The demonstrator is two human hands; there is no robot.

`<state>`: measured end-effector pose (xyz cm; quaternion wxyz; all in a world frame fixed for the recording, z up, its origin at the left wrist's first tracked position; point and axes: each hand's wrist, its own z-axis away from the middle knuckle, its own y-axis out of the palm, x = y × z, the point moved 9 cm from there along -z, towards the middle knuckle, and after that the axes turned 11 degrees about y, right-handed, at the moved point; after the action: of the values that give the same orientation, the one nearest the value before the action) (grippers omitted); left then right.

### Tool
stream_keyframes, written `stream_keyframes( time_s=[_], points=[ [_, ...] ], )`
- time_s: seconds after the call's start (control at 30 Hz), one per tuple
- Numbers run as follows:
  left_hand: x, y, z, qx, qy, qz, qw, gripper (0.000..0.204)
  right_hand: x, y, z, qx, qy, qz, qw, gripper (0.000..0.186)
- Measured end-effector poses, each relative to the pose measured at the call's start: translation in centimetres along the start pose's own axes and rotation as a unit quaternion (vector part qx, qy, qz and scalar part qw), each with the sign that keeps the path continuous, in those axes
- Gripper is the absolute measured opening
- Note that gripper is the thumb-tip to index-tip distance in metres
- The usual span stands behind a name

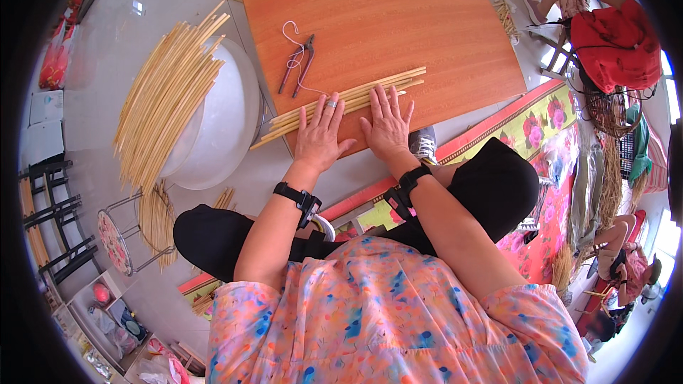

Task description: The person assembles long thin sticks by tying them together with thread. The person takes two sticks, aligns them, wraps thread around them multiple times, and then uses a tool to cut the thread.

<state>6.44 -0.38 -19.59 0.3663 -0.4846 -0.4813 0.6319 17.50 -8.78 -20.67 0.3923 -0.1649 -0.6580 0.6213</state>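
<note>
My left hand point(321, 134) lies palm down with spread fingers on several long pale sticks point(277, 128) along the near edge of the wooden table point(377, 11); a ring shows on one finger. My right hand point(386, 124) also lies flat with fingers apart on the same sticks, a short way to the right. Beyond my left hand lies a pair of scissor-like or plier-like tools point(304, 70) with dark reddish handles, and a pink-white cord point(290, 28) loops over them.
A large bundle of sticks point(163, 85) rests on a round white surface point(220, 128) to the left, near a stool point(114, 242). My bent legs flank my arms above floral mats point(551, 121). Other people point(626, 270) sit at the right among red cloth point(612, 43) and fibre strands.
</note>
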Motion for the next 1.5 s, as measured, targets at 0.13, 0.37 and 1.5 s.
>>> stream_keyframes(
  time_s=[0.13, 0.37, 1.5],
  points=[
    [0.0, -0.2, 0.2, -0.025, 0.001, -0.001, 1.000, 0.089, 0.3, -0.3, 0.3, 0.003, 0.009, 0.014, 1.000, 0.071],
    [-0.2, -0.4, 0.3, -0.033, 0.005, -0.008, 0.999, 0.087, 0.6, -0.4, 0.5, -0.002, 0.007, 0.040, 0.999, 0.075],
    [1.6, -0.2, 2.7, 0.001, -0.026, 0.002, 1.000, 0.088, 4.1, 0.1, 0.0, 0.014, -0.069, 0.105, 0.992, 0.076]
  ],
)
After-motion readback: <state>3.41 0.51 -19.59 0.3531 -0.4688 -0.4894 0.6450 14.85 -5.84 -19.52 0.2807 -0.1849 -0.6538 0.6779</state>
